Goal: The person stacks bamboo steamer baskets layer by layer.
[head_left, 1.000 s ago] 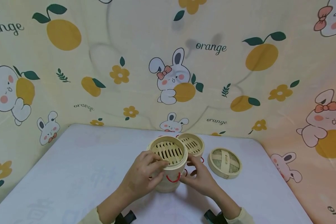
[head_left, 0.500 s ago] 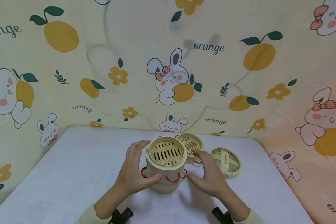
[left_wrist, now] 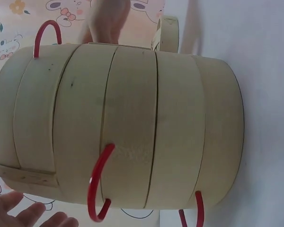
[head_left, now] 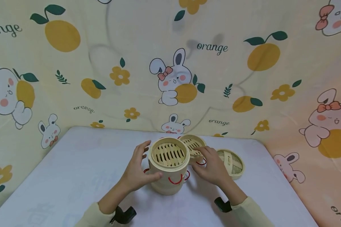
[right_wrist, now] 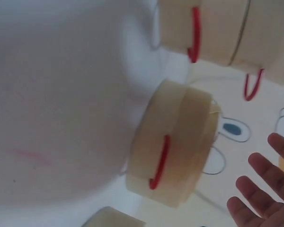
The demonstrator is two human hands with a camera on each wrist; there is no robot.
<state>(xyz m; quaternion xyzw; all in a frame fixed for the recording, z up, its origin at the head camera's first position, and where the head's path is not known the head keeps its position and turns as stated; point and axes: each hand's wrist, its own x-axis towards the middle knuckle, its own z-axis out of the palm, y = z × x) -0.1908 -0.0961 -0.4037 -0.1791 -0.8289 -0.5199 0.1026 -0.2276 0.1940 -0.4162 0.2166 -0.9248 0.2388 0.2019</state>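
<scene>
A stack of bamboo steamer baskets with red cord handles stands upright on the table, its slatted top tier facing up. Along its left side is my left hand, fingers spread and the thumb in front of the wall. In the left wrist view those fingers lie near the top rim. My right hand has its fingers over the near right side of a single steamer basket behind the stack. From the right wrist, this basket shows its red handle, with my extended fingers to its right.
A round woven bamboo lid lies right of the single basket, partly behind my right hand. The white table ends at a printed cloth backdrop. Black wrist mounts sit at both sleeves.
Both hands have come off the stack's top tier and spread apart. My right hand has since moved up to the single basket; my left stays beside the stack, which stands in place.
</scene>
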